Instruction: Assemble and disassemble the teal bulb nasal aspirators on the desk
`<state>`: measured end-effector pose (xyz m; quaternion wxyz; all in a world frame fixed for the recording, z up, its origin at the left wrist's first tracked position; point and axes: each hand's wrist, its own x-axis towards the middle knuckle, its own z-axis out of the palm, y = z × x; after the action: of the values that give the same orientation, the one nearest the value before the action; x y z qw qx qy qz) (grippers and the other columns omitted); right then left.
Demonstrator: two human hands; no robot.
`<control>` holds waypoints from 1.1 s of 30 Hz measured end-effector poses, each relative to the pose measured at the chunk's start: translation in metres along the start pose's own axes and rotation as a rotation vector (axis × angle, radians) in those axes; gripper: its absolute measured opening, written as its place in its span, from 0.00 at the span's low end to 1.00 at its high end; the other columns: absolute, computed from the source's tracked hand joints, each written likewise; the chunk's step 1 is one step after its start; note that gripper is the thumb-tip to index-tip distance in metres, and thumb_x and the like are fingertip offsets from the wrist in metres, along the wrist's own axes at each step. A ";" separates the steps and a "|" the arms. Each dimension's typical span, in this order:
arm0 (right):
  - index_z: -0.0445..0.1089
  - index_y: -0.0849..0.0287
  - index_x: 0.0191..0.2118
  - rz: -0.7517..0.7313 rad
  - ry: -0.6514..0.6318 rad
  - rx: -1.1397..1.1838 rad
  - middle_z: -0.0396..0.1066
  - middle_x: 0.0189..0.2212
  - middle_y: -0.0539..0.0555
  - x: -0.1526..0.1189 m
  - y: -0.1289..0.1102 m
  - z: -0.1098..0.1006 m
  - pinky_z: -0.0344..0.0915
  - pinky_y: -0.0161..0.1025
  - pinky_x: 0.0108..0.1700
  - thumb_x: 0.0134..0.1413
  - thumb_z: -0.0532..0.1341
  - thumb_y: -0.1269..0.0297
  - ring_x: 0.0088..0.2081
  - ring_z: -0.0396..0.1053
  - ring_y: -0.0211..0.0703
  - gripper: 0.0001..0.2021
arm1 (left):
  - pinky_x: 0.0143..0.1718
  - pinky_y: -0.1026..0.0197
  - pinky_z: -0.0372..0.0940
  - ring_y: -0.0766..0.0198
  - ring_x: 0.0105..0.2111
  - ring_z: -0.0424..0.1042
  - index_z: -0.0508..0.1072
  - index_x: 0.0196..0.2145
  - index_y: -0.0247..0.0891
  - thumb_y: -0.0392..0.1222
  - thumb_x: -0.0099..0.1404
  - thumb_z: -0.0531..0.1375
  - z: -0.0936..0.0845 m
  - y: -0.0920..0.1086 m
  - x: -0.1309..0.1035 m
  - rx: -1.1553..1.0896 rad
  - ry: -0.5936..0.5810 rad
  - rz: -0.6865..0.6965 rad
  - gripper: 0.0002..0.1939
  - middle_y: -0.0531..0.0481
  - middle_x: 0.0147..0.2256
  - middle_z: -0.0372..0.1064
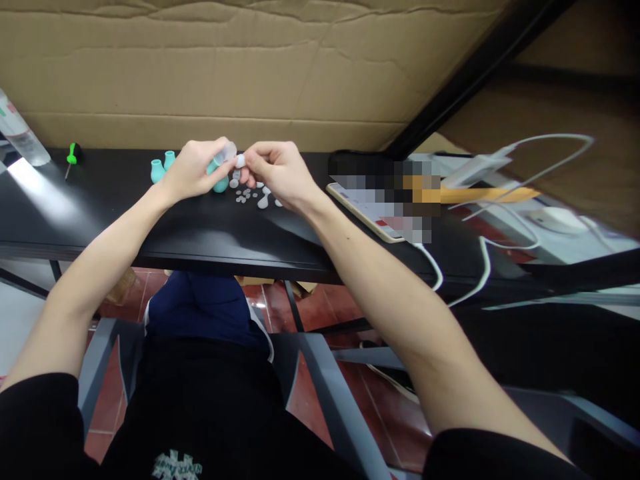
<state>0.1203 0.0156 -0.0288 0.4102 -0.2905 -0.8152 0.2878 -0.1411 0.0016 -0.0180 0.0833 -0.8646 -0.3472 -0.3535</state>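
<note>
My left hand (193, 168) is closed around a translucent, cup-like plastic piece (229, 151), its thumb and fingers pointing right. Between the thumb and fingers of my right hand (280, 172) is a small white cap-like piece (241, 161), right beside the translucent one; whether the two touch, I cannot tell. A teal bulb-shaped piece (220, 183) shows just under my left fingers, partly hidden. Two more teal bulbs, one nearer (157, 172) and one behind (169, 159), stand left of that hand. Below my hands lie several small translucent discs (243, 196) and white teardrop-shaped pieces (263, 201).
On the black table (90, 220) stand a clear bottle (23, 130) and a green-handled screwdriver (73, 155) at the left. A phone (367, 212) lies to the right, near white cables (484, 257). Cardboard (200, 73) rises behind the table.
</note>
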 end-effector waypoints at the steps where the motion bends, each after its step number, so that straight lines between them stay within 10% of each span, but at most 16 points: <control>1: 0.78 0.51 0.40 0.012 -0.010 0.014 0.83 0.36 0.60 0.000 -0.001 0.000 0.82 0.50 0.43 0.71 0.59 0.12 0.37 0.80 0.53 0.41 | 0.52 0.44 0.78 0.51 0.45 0.84 0.83 0.53 0.53 0.82 0.84 0.52 -0.001 -0.001 0.001 -0.002 -0.028 0.010 0.35 0.46 0.43 0.91; 15: 0.79 0.54 0.32 -0.019 -0.209 0.033 0.75 0.25 0.52 -0.004 -0.013 -0.017 0.69 0.43 0.36 0.69 0.75 0.29 0.29 0.69 0.43 0.31 | 0.52 0.45 0.78 0.49 0.39 0.89 0.86 0.46 0.44 0.70 0.82 0.63 -0.020 0.023 0.003 -0.229 -0.269 -0.023 0.26 0.44 0.35 0.90; 27: 0.87 0.50 0.59 0.019 0.003 -0.264 0.89 0.40 0.59 -0.006 -0.015 -0.032 0.85 0.58 0.52 0.68 0.78 0.36 0.43 0.86 0.63 0.26 | 0.51 0.41 0.76 0.52 0.37 0.82 0.84 0.43 0.55 0.63 0.79 0.61 -0.006 -0.002 0.001 -0.012 -0.240 0.072 0.16 0.52 0.26 0.82; 33: 0.92 0.54 0.50 0.023 -0.066 -0.471 0.90 0.38 0.61 -0.003 0.000 -0.048 0.84 0.62 0.57 0.68 0.76 0.50 0.47 0.88 0.68 0.15 | 0.53 0.37 0.77 0.49 0.39 0.84 0.82 0.43 0.55 0.61 0.79 0.64 -0.006 -0.001 0.000 0.006 -0.308 0.099 0.12 0.51 0.27 0.83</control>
<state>0.1620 0.0243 -0.0069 0.3011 -0.3780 -0.8693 0.1038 -0.1448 0.0004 -0.0136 0.0489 -0.9244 -0.3138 -0.2113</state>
